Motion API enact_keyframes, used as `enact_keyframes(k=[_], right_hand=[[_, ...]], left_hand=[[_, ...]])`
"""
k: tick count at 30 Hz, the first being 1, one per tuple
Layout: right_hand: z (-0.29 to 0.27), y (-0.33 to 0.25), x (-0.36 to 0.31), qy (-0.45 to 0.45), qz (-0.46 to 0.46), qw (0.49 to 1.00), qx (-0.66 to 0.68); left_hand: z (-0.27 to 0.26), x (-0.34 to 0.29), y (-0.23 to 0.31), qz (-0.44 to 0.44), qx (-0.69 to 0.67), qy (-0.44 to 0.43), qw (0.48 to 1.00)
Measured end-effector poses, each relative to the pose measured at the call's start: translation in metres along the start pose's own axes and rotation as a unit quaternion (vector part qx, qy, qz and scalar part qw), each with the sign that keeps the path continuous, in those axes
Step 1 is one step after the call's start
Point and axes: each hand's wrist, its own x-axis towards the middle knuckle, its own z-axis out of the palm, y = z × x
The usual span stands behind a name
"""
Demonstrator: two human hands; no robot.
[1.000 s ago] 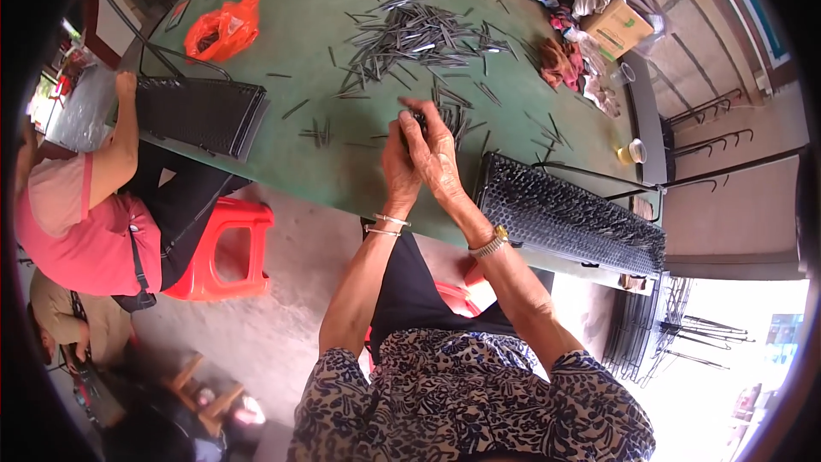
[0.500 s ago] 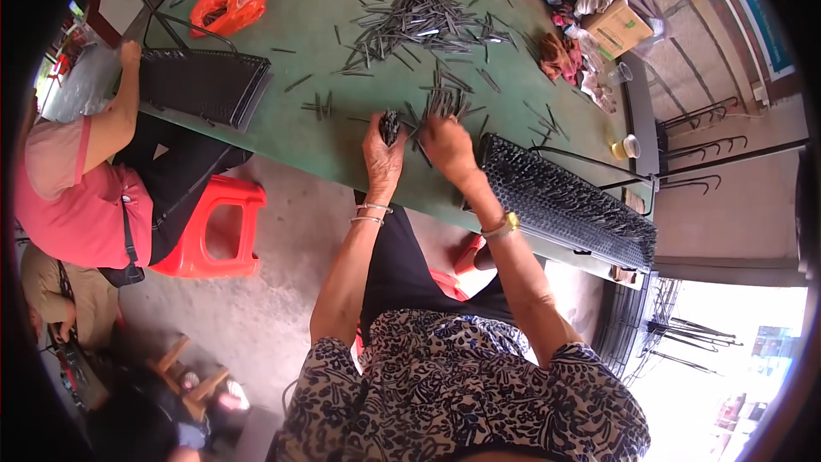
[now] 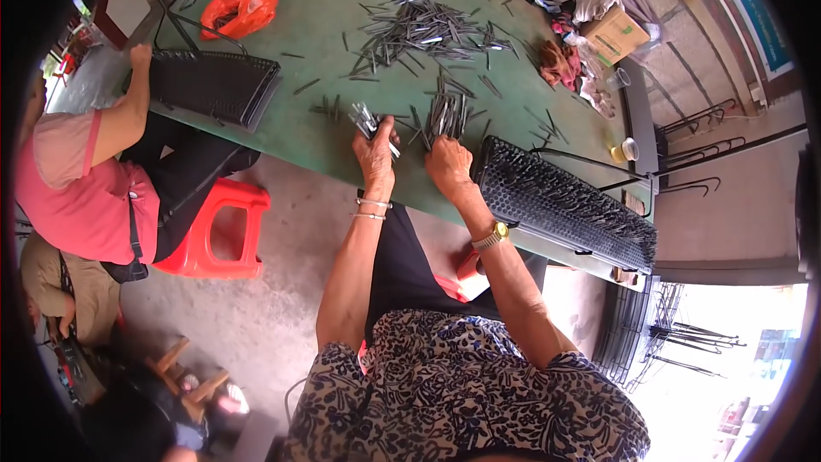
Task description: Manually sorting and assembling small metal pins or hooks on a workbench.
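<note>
My left hand (image 3: 375, 156) is closed around a bundle of thin dark sticks (image 3: 364, 120), whose ends catch the light above and beside the thumb. To its right, my right hand (image 3: 450, 162) is curled over the near ends of a small heap of the same sticks (image 3: 448, 113); its fingertips are hidden. Farther back on the green table lies a large loose pile of dark sticks (image 3: 423, 27), with several strays around it. Just right of my right hand stands a black perforated rack (image 3: 560, 192), its holes densely filled with sticks.
A red plastic bag (image 3: 248, 7) lies at the far left of the green table (image 3: 299, 124). Cloths and a cardboard box (image 3: 614, 36) crowd the far right, near a cup (image 3: 629, 148). At left, a person in pink (image 3: 94, 180) sits by another black rack (image 3: 209, 84) and a red stool (image 3: 214, 231).
My left hand has turned, so the bundle's bright ends now show. My right hand has shifted slightly down at the small heap. The whole view has moved a little.
</note>
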Motion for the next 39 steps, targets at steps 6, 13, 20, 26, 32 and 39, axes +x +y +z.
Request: enact_keyframes(k=[6, 13, 20, 26, 32, 39], right_hand=[[-0.031, 0.002, -0.003, -0.020, 0.001, 0.968, 0.249], [-0.032, -0.002, -0.015, 0.102, -0.060, 0.963, 0.243], [-0.074, -0.003, -0.020, 0.136, -0.289, 0.932, 0.173], [-0.093, 0.028, -0.011, 0.092, -0.429, 0.897, 0.050], [-0.099, 0.041, -0.006, 0.054, -0.473, 0.879, 0.025], [-0.075, 0.027, -0.009, -0.041, -0.302, 0.900, 0.310]], left_hand=[[-0.004, -0.019, -0.001, -0.161, -0.100, 0.021, 0.982], [0.011, -0.036, -0.020, -0.174, -0.159, -0.002, 0.972], [-0.016, -0.016, -0.017, -0.339, -0.137, -0.078, 0.927], [0.006, -0.021, 0.002, -0.431, -0.143, -0.280, 0.846], [0.019, -0.028, 0.012, -0.389, -0.071, -0.240, 0.887], [0.001, -0.020, -0.004, -0.361, -0.143, -0.220, 0.895]])
